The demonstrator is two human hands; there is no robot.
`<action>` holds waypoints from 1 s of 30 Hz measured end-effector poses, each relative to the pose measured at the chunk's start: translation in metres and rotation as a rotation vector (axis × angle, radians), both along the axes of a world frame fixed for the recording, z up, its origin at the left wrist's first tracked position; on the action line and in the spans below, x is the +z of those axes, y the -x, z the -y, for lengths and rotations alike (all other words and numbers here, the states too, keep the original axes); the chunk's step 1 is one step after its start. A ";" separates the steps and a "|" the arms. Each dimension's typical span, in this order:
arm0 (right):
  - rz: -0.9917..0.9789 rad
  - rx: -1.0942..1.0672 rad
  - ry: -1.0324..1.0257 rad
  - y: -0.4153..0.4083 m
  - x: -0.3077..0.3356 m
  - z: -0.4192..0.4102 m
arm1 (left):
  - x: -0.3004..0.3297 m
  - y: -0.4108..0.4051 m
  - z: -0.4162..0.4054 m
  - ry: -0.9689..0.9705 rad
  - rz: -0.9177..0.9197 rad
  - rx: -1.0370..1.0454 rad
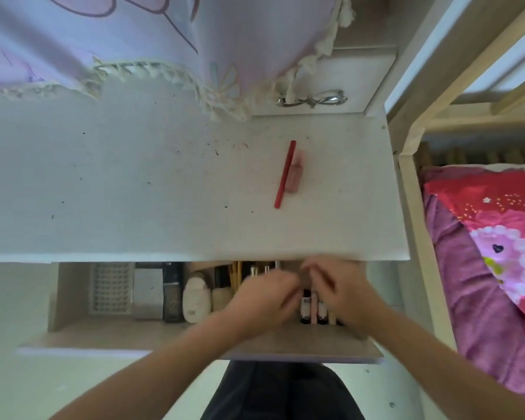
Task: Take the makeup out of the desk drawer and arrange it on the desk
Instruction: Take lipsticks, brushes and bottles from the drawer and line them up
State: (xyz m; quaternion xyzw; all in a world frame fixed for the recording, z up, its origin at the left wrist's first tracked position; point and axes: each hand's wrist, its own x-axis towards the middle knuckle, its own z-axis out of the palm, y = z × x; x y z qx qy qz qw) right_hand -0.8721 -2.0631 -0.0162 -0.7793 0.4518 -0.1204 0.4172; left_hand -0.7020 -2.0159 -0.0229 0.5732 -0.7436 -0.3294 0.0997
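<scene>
Head view: two items already lie on the desk (164,177), a red pencil (285,174) touching a pink tube (296,174). The drawer (194,344) is open and holds most of the makeup: a white bottle (196,301), a dark case (172,294), small tubes (313,307). Left hand (261,298) and right hand (343,295) reach into it, blurred; finger state cannot be determined. Judgement: early stage, most items remain

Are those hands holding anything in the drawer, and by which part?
It cannot be told. Both the left hand and the right hand are motion-blurred, fingers curled above the small bottles in the drawer; no held item shows clearly.
</scene>
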 end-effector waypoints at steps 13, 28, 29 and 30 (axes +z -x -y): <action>-0.673 0.268 0.230 0.007 -0.098 -0.046 | -0.095 0.025 -0.003 -0.188 0.516 0.271; -0.015 0.042 -0.030 0.009 0.008 0.010 | 0.033 -0.018 0.003 0.017 -0.253 0.406; 0.036 -0.032 -0.040 0.007 0.021 0.027 | 0.043 -0.027 0.020 0.059 -0.298 0.450; 0.079 -0.113 -0.047 0.004 0.031 0.047 | 0.051 -0.036 0.041 0.094 -0.322 0.485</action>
